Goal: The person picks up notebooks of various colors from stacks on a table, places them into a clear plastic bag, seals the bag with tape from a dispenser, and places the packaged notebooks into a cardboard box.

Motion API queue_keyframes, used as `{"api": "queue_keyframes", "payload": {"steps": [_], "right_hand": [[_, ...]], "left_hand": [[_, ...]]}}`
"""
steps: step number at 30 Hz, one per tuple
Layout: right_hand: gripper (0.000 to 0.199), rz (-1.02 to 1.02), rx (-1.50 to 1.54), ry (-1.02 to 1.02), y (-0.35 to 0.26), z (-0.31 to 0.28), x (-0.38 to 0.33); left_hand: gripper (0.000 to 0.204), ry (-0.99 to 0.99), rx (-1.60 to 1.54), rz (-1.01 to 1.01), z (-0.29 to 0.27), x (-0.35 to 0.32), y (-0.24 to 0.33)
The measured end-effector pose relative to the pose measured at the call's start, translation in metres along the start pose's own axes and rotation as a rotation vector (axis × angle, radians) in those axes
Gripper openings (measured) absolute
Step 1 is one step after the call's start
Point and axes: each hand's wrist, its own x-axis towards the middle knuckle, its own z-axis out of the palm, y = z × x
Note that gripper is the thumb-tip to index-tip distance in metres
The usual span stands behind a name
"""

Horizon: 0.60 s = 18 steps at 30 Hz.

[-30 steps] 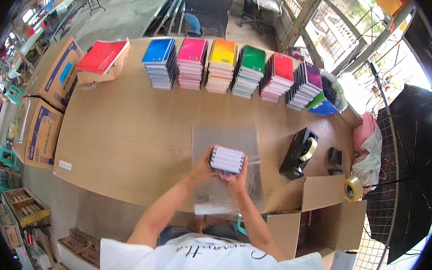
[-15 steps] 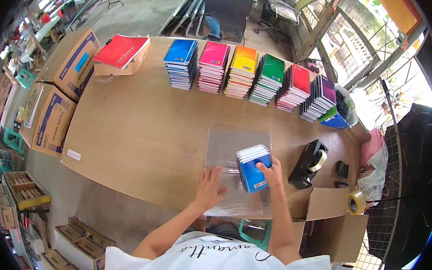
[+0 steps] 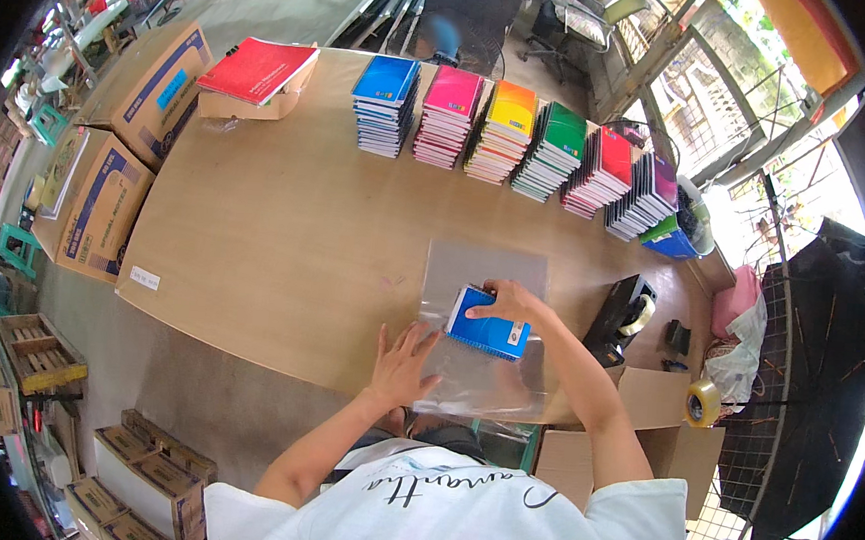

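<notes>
A small bundle of blue spiral notebooks [image 3: 493,340] lies on a clear plastic sheet or bag [image 3: 474,391] near the table's front edge. My right hand [image 3: 510,304] grips the bundle from its far side, thumb on the top cover. Beside it, my left hand [image 3: 404,368] rests with fingers spread at the left edge of the plastic, holding nothing. How many notebooks the bundle has cannot be told from here.
Along the far side of the table [image 3: 253,247] stand several notebook stacks, among them blue [image 3: 385,81], pink [image 3: 453,96] and green [image 3: 559,133]. A black tape dispenser [image 3: 618,318] sits to the right, near an open carton [image 3: 659,396] and a tape roll [image 3: 703,402]. Cartons [image 3: 106,212] flank the left.
My right hand has turned the blue notebooks from a tilted pose to lying flatter on the plastic. My left hand has shifted slightly away from the bundle, fingers spreading.
</notes>
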Motion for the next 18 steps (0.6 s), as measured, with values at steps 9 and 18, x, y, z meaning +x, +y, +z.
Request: {"api": "queue_keyframes", "payload": {"steps": [9,18], "right_hand": [[0.080,-0.029,-0.047,-0.110,-0.007,0.001,0.000],[0.080,-0.087,-0.101,-0.117,-0.037,-0.017,0.001]], "left_hand": [[0.078,0.028,-0.013,-0.004,0.009,-0.021,-0.002],[0.082,0.000,-0.039,-0.003,0.002,-0.017,-0.006]]}}
